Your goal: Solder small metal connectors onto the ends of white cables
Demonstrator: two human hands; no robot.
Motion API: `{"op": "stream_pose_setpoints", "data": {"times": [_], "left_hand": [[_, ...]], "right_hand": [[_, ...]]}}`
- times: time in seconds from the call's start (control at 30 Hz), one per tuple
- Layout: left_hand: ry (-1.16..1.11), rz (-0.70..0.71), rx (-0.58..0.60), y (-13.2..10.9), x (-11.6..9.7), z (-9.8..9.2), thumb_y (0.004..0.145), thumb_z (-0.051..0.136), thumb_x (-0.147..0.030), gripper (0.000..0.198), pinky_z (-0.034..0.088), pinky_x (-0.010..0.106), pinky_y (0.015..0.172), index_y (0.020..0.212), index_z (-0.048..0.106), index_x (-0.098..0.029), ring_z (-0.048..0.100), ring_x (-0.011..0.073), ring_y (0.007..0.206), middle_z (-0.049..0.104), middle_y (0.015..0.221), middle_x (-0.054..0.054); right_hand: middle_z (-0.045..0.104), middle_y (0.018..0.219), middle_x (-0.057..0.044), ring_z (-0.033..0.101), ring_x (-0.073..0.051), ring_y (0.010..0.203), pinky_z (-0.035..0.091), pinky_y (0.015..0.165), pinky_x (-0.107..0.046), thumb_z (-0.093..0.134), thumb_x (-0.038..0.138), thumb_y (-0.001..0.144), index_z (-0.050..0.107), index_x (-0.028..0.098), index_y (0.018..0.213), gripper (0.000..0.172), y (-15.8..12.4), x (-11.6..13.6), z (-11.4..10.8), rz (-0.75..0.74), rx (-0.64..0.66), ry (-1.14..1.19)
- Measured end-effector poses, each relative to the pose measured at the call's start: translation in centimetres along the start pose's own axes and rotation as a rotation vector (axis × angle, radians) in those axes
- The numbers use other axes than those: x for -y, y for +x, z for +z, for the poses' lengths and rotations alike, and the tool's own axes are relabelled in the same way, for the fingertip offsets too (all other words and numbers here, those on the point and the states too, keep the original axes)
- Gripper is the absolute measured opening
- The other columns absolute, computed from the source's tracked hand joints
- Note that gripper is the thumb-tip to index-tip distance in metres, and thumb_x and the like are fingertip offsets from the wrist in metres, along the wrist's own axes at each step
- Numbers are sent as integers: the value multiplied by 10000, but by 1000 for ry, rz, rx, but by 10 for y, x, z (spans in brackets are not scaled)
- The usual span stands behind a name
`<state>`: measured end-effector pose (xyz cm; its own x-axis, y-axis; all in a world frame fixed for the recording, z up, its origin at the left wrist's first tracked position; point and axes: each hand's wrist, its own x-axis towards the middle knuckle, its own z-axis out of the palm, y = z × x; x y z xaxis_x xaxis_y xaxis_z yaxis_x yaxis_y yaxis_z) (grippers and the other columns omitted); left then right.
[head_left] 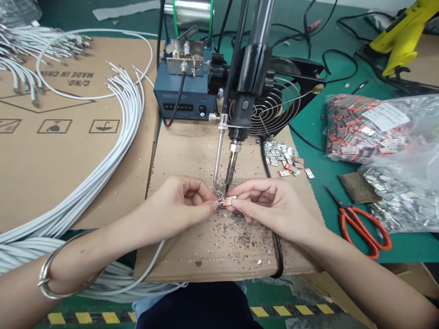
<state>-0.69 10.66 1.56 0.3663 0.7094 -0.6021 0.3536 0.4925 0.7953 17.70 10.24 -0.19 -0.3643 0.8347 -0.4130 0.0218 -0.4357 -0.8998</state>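
Note:
Under the tip of the soldering iron (231, 171), my two hands meet over a cardboard sheet (185, 256). Between finger and thumb, my left hand (187, 198) pinches the end of a white cable (156, 260), whose thin wires reach the connector. My right hand (262, 201) is closed on a small USB connector (229, 200) with a metal shell and a red-orange part. A thin metal solder feed tube (217, 160) comes down beside the iron. Whether the tip touches the connector I cannot tell.
Behind stands a blue solder feeder (185, 100) with a solder spool (192, 13), beside a fan (264, 107). Loose connectors (279, 153) lie right, near bagged connectors (356, 128) and red-handled pliers (363, 228). White cables (126, 132) bundle at left. A yellow tool (401, 36) stands back right.

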Motion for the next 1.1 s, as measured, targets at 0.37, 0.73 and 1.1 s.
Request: {"op": "stream_pose_setpoints", "data": {"times": [0.37,0.73,1.1], "left_hand": [[-14,-2,21,-2,-1,1,731,591,-162,53,250,117,249,681,577,-157,337,22,286,429,403,-114],[-18,-98,29,-4,2,3,729,610,-248,93,273,110,241,711,580,-162,344,34,278,430,407,-111],[4,49,40,-33,8,18,755,607,-306,153,374,169,315,704,632,-164,440,74,330,515,439,-63]], "right_hand": [[696,618,-9,533,-58,450,430,421,-158,712,144,650,678,164,710,72,-1,2,-1,3,12,20],[688,621,-19,555,-66,495,429,439,-161,688,146,679,677,137,744,66,-4,-1,-3,-3,55,-71],[686,651,-13,599,-99,540,460,482,-204,678,191,730,688,163,801,77,-26,8,-19,-272,302,-360]]}}
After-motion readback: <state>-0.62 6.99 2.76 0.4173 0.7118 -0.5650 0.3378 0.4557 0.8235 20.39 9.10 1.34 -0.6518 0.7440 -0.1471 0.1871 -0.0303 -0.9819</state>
